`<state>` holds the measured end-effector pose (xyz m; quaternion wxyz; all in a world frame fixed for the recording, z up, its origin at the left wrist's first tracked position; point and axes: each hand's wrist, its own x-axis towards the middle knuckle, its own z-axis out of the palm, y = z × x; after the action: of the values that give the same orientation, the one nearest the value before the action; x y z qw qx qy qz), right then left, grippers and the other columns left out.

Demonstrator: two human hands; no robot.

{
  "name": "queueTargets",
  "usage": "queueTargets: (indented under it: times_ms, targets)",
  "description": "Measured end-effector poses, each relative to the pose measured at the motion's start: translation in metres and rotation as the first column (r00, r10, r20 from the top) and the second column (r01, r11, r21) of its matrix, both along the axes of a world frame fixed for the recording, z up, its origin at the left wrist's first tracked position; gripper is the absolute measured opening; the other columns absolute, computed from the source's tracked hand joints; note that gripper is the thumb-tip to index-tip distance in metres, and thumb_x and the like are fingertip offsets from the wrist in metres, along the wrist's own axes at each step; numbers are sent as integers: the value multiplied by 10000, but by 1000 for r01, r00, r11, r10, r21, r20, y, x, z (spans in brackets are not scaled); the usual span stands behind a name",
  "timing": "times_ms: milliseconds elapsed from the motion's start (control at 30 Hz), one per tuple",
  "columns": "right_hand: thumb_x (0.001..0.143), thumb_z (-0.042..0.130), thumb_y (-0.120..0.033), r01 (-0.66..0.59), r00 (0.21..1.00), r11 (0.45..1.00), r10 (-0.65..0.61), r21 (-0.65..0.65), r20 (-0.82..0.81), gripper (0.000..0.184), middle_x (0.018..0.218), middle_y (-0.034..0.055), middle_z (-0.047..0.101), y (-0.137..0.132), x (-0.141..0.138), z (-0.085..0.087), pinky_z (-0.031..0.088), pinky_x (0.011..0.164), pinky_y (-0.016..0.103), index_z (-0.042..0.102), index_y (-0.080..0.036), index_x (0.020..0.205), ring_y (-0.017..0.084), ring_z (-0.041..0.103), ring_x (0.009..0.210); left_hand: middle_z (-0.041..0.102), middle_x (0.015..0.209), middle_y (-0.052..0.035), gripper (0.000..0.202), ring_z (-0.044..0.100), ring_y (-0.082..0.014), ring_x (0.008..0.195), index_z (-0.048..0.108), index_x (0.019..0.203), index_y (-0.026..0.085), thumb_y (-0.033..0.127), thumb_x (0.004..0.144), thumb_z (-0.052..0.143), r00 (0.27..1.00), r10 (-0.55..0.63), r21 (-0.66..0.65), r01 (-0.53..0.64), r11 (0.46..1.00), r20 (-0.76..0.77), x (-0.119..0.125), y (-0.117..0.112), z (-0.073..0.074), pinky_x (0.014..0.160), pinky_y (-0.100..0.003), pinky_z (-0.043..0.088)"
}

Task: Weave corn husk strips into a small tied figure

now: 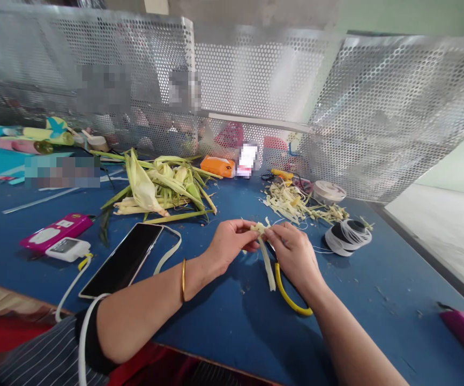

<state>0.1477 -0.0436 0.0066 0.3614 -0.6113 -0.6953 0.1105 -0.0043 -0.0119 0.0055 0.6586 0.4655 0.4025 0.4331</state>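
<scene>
My left hand (232, 242) pinches a small pale bundle of folded corn husk between thumb and fingers. My right hand (294, 252) grips the same bundle from the other side, its fingertips meeting the left ones. From the bundle a long corn husk strip (267, 262) hangs toward the table. A yellow-handled pair of scissors (290, 303) shows below my right hand; its blades are mostly hidden, and whether it lies on the table or hangs from the fingers I cannot tell. Thin white thread runs from near my hands to the black and white thread spool (346, 237) at right.
Whole corn husks (141, 185) lie in a heap at back left, husk scraps (286, 201) at back right. A black-screened phone (123, 260) and a magenta device (57, 233) are on the left. An orange packet (218, 166) stands before the perforated metal screen (256, 80).
</scene>
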Motion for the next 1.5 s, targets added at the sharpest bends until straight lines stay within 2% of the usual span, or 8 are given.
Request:
queueTargets:
  times_ms: [100, 267, 433, 600, 800, 1000, 1300, 1500]
  targets:
    - [851, 577, -434, 76, 990, 997, -77, -9, -120, 213, 701, -1, 628, -2, -3, -1, 373, 684, 301, 596, -222, 853, 187, 564, 689, 676, 687, -19, 70, 620, -101, 571, 716, 828, 125, 137, 763, 694, 999, 13, 32, -11, 999, -50, 1, -1, 1, 588, -229, 522]
    - [791, 660, -438, 90, 978, 996, -92, -21, -190, 312, 699, -11, 669, -3, -4, 0, 395, 678, 300, 625, -229, 1020, 207, 601, 721, 664, 667, -3, 88, 609, -103, 577, 712, 824, 129, 179, 752, 710, 993, -33, 96, 45, 994, -118, 0, -1, -2, 593, -224, 511]
    - [855, 591, -405, -11, 985, 999, 17, 39, -169, 226, 733, 16, 687, -2, -1, 2, 411, 708, 307, 711, -234, 769, 185, 600, 708, 632, 608, 17, 52, 609, -111, 574, 692, 729, 142, 177, 761, 671, 955, -105, 208, 166, 964, -277, -1, -3, -5, 601, -224, 503]
    - [792, 622, -344, -23, 946, 999, 14, -25, -325, 214, 619, -13, 572, 1, 2, 3, 374, 583, 267, 615, -200, 634, 142, 501, 604, 638, 582, 16, 72, 597, -106, 552, 686, 692, 145, 154, 751, 644, 932, -229, 129, 273, 953, -282, 0, -7, -1, 587, -221, 492]
    - [807, 641, -392, 33, 670, 998, -68, -62, -739, 275, 515, -61, 519, 3, 3, 7, 345, 459, 219, 544, -191, 646, 77, 440, 432, 650, 604, 7, 57, 603, -105, 550, 719, 699, 141, 176, 701, 674, 793, -531, 1, 557, 831, -300, -1, -10, -4, 593, -227, 500]
    - [728, 725, -449, 163, 409, 986, -95, -29, -908, 312, 605, -31, 640, 9, 5, 9, 471, 502, 219, 555, -189, 744, 138, 659, 528, 658, 654, -7, 141, 607, -101, 568, 725, 750, 135, 263, 693, 725, 792, -569, -36, 577, 816, -221, -6, -8, 2, 606, -228, 504]
    - [845, 614, -445, 24, 578, 1000, -20, -8, -816, 265, 719, 28, 725, 6, 1, 7, 519, 664, 280, 516, -206, 786, 168, 695, 703, 614, 585, -13, 305, 577, -110, 532, 708, 671, 137, 426, 644, 800, 871, -463, -93, 453, 887, -167, -5, -11, 10, 588, -244, 479]
    - [897, 565, -377, -65, 645, 989, 141, 131, -751, 184, 786, 9, 705, 7, -7, 0, 505, 807, 328, 500, -224, 818, 174, 685, 835, 600, 547, -5, 319, 556, -110, 487, 719, 681, 122, 426, 630, 798, 907, -376, -77, 368, 927, -192, 1, -17, 5, 557, -255, 464]
